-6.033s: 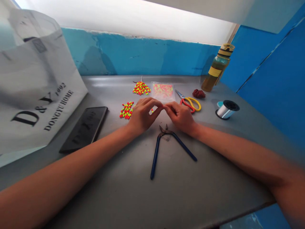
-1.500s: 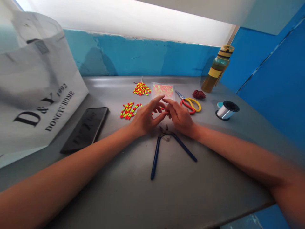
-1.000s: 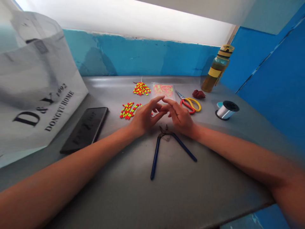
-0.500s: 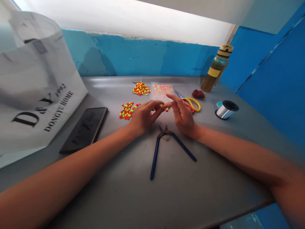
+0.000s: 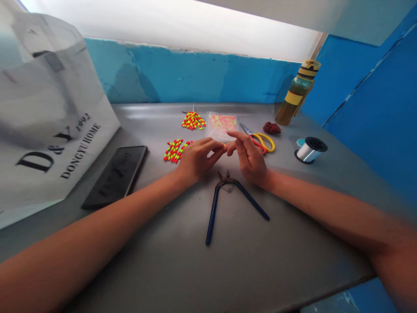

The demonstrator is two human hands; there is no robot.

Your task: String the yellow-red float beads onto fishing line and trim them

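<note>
Over the middle of the table, my left hand [image 5: 198, 160] has its thumb and forefinger pinched together. Whatever lies in that pinch is too small to make out. Close to those fingertips is my right hand [image 5: 250, 160], one finger stretched out, the thumb upright and other fingers bent; anything it grips is hidden. Red and yellow-green beads [image 5: 173, 150] lie in short rows left of my left hand. A fan-shaped bunch of similar beads [image 5: 193, 120] sits farther back. Behind my fingers rests a clear bag of beads [image 5: 223, 122]. Blue-handled pliers [image 5: 227, 182] lie spread below my hands.
Scissors [image 5: 266, 142], a dark red cord bundle [image 5: 271, 128] and a spool of clear line [image 5: 309, 150] lie to the right. A bottle [image 5: 293, 98] stands at the back. Leftward are a phone [image 5: 115, 176] and a large white bag [image 5: 48, 117].
My right hand's lower fingers have bent inward toward my left fingertips. The beads seen behind my hands are now mostly covered. My left hand keeps its pinch.
</note>
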